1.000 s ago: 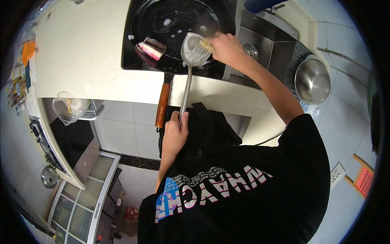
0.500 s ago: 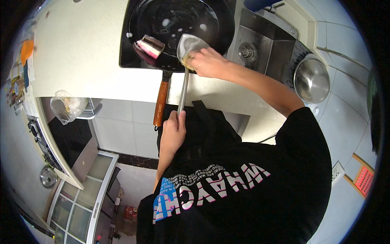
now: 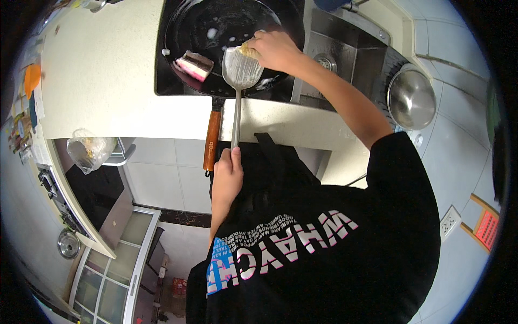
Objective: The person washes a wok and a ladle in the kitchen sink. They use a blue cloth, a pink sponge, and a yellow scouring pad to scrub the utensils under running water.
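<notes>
Clear plastic bag noted at bench edge, well left of wok. Metal spatula held over wok rim: handle end clamped by left hand fingers; yellow sponge pressed on blade, gripped by right hand fingers.

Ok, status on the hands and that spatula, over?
Left hand gripping spatula handle end. Right hand pressing yellow sponge on its blade, over the wok. Pink-striped sponge beside the blade; nothing blocking.
</notes>
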`<state>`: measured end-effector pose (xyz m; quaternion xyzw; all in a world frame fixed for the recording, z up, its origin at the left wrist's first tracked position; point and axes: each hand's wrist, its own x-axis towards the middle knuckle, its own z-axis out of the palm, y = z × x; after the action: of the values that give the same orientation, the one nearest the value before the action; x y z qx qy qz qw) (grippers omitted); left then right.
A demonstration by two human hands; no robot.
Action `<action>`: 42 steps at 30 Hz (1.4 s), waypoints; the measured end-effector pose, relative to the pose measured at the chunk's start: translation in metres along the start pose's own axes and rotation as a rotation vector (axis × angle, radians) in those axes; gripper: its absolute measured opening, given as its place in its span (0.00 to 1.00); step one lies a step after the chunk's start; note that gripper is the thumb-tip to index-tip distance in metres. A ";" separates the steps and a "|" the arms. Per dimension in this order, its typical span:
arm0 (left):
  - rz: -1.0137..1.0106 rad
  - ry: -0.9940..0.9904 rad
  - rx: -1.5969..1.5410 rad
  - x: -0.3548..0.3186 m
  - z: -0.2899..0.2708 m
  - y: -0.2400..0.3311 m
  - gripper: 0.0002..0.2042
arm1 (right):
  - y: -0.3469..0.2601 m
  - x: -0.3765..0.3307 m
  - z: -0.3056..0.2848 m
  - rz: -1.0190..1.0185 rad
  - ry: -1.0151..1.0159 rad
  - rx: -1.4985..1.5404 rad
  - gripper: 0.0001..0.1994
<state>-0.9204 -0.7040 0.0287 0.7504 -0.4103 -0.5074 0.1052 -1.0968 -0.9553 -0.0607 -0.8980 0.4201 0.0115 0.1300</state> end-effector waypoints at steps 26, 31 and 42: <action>-0.042 -0.380 -0.802 -0.052 -0.065 0.039 0.18 | -0.058 -0.063 -0.133 -0.091 0.741 0.304 0.10; -0.051 -0.335 -0.773 -0.062 -0.064 0.044 0.20 | -0.062 -0.075 -0.139 -0.129 0.720 0.272 0.09; -0.009 -0.423 -0.719 -0.062 -0.058 0.052 0.18 | -0.074 -0.078 -0.116 -0.354 0.762 0.214 0.10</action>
<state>-0.9074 -0.7072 0.1273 0.5468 -0.2163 -0.7618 0.2717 -1.1016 -0.8795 0.0775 -0.8777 0.2766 -0.3871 0.0581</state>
